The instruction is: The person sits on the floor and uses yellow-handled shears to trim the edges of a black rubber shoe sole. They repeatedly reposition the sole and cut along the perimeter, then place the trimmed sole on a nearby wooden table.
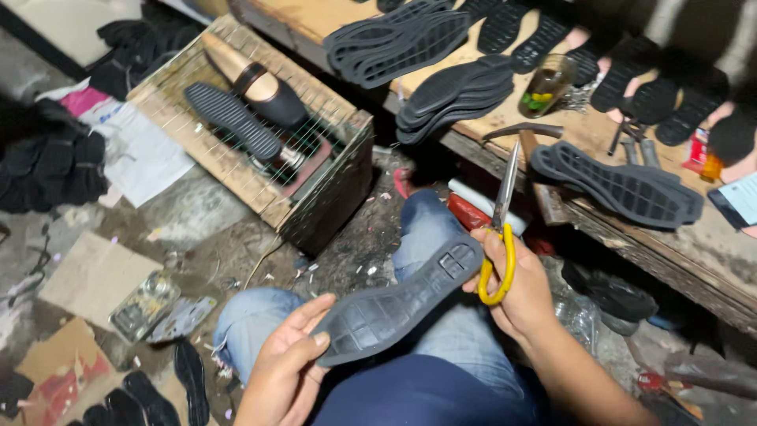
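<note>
Two hands work over our lap: our left hand (285, 364) grips the toe end of a dark rubber sole (398, 301), our right hand (516, 288) is closed in the yellow-handled scissors (500, 237) at its heel. Beyond, a wooden crate (260, 118) and a workbench (505, 118) hold more soles (456, 93)

The sole (398, 308) lies over the knees, between the left hand (288, 363) and the right hand (516, 288). The scissors (502, 237) are in the right hand. Behind them stands the bench (710, 252); left of it, the crate (315, 197).
</note>
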